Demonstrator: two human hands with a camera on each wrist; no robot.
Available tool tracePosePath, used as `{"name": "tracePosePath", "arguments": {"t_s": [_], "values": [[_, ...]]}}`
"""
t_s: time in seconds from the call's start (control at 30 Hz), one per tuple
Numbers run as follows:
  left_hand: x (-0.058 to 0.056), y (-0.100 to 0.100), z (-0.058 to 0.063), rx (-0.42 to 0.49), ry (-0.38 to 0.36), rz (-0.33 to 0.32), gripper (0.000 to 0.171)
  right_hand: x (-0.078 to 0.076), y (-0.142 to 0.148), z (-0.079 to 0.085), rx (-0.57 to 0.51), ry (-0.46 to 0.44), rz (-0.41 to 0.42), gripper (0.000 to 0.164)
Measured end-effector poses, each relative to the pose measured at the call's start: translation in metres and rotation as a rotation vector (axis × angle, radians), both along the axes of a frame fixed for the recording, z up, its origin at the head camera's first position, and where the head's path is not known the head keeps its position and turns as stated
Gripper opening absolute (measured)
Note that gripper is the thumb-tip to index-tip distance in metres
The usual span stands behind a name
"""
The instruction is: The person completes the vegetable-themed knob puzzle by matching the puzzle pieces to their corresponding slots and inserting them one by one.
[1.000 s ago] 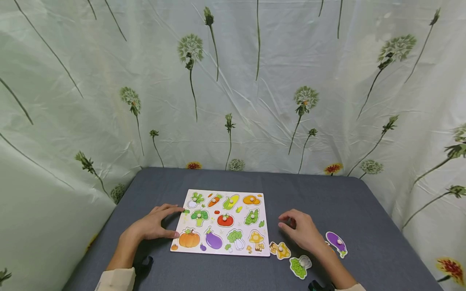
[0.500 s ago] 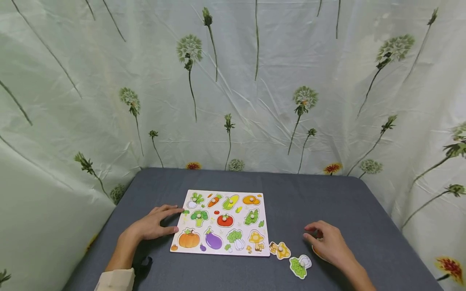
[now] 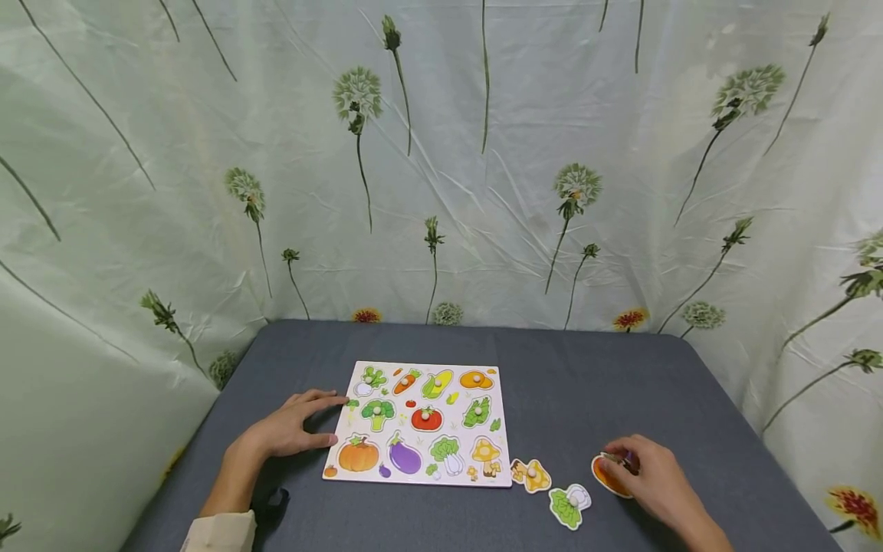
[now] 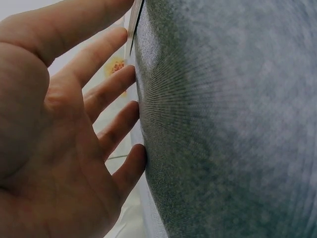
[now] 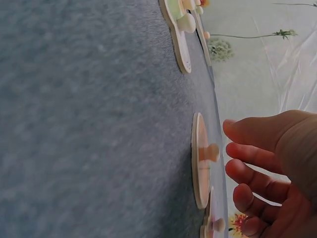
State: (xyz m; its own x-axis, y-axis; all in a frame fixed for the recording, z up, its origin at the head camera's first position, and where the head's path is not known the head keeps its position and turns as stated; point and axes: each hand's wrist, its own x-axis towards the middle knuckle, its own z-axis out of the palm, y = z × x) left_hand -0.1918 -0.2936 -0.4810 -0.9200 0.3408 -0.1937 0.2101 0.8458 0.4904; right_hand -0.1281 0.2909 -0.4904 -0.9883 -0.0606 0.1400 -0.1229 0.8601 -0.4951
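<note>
A white peg puzzle board (image 3: 458, 441) with printed vegetables lies on the table. My left hand (image 3: 293, 425) spreads its fingers beside the board, with thumb and index fingertips at its left edge. In the left wrist view that hand (image 4: 84, 114) has its fingers extended. My right hand (image 3: 655, 475) hovers over an orange puzzle piece (image 3: 607, 477) and a purple eggplant piece (image 3: 631, 461) that it partly hides. Seen from the right wrist, loosely bent fingers (image 5: 257, 183) stand apart from the orange piece's wooden knob (image 5: 212, 152), holding nothing.
A yellow mushroom piece (image 3: 534, 477) lies at the board's lower right corner. Nearer the front is a green and white cabbage piece (image 3: 569, 506). The dark grey table (image 3: 552, 368) is backed by a flower-print curtain (image 3: 441, 153).
My right hand has moved right and toward me, away from the board, to the orange and eggplant pieces. My left hand has stayed at the board's left edge.
</note>
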Motion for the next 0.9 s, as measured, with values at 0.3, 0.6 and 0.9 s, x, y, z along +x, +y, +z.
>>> {"name": "tracePosePath", "arguments": {"t_s": [0.3,0.6,0.9], "values": [[0.001,-0.001,0.000,0.006,0.000,-0.004,0.079,0.011,0.007,-0.013,-0.023,0.080,0.028,0.024],[0.001,0.000,0.000,-0.001,-0.007,0.010,0.081,0.016,0.008,-0.019,-0.039,0.119,0.005,0.022],[0.001,0.001,0.001,-0.004,-0.021,0.009,0.082,0.017,0.009,-0.022,-0.033,0.110,-0.036,0.019]]}}
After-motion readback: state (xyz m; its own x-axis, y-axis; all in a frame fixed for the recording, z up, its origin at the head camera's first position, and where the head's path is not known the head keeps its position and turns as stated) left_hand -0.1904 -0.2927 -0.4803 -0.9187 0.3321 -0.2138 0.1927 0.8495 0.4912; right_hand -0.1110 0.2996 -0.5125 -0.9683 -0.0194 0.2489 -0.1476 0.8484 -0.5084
